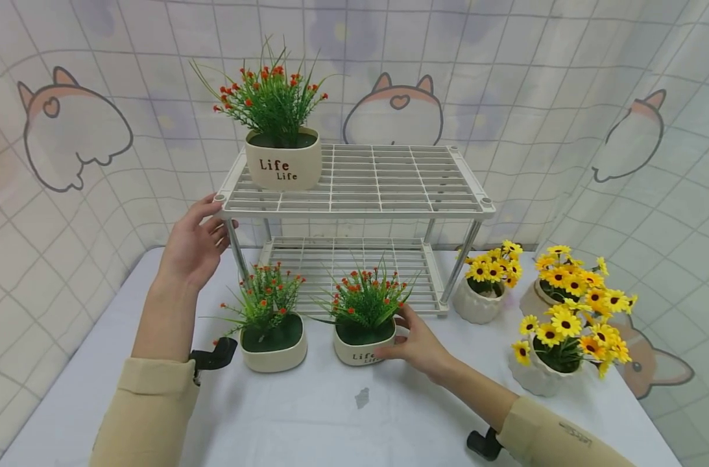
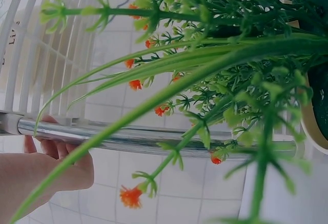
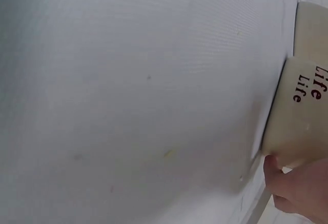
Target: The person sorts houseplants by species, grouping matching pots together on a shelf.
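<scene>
My left hand holds the front left corner of a two-tier white wire rack. In the left wrist view its fingers curl behind the chrome post, close to the upper shelf. With thumb in front and fingers at the side, my right hand grips a cream "Life" pot of red-flowered grass in front of the lower shelf. That pot appears at the right wrist view's edge. A similar potted plant stands to its left, and another sits on the upper shelf's left side.
Right of the rack stand three white pots of yellow flowers: one beside the post, one farther right, one nearer. A white cloth covers the table. Behind hangs a checked curtain with cartoon animals.
</scene>
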{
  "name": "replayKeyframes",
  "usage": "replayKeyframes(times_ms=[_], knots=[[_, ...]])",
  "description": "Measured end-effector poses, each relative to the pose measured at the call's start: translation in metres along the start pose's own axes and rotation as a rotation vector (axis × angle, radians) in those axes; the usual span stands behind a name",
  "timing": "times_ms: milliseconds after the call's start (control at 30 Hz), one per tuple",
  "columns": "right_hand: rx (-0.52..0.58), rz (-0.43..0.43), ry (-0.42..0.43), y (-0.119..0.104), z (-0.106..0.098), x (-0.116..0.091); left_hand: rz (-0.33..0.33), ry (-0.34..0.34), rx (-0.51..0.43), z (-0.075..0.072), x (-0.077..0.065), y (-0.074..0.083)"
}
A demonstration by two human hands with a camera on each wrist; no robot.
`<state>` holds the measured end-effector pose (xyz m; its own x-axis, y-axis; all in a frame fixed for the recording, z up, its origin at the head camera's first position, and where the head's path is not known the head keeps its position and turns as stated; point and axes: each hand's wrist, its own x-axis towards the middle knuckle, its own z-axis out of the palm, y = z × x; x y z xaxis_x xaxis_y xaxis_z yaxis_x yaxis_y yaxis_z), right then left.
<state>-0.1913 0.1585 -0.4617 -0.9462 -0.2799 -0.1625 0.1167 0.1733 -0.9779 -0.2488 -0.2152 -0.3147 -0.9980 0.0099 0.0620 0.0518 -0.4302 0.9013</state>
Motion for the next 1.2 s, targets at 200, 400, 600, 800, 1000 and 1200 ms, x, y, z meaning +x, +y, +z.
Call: replayKeyframes(times_ms=[200,400,600,800,1000,1200], knots=[[0.033,-0.004,0.015,0.004,0.001,0.004,0.013,-0.007,0.008,-0.001,0.0,-0.001],[0.051,-0.013,0.009,0.005,0.001,0.003,0.01,-0.005,0.011,-0.001,-0.001,-0.002],[0.024,-0.004,0.024,0.007,0.001,0.004,0.012,-0.004,0.01,0.0,-0.001,-0.001],[-0.035,0.002,0.053,0.008,-0.001,0.0,-0.003,-0.01,0.006,-0.001,-0.001,-0.001],[-0.047,-0.016,0.067,0.008,-0.008,-0.006,-0.005,-0.007,0.01,-0.001,-0.001,-0.001],[-0.062,-0.026,0.066,-0.001,-0.02,-0.016,-0.006,-0.01,0.003,0.0,0.0,0.001]])
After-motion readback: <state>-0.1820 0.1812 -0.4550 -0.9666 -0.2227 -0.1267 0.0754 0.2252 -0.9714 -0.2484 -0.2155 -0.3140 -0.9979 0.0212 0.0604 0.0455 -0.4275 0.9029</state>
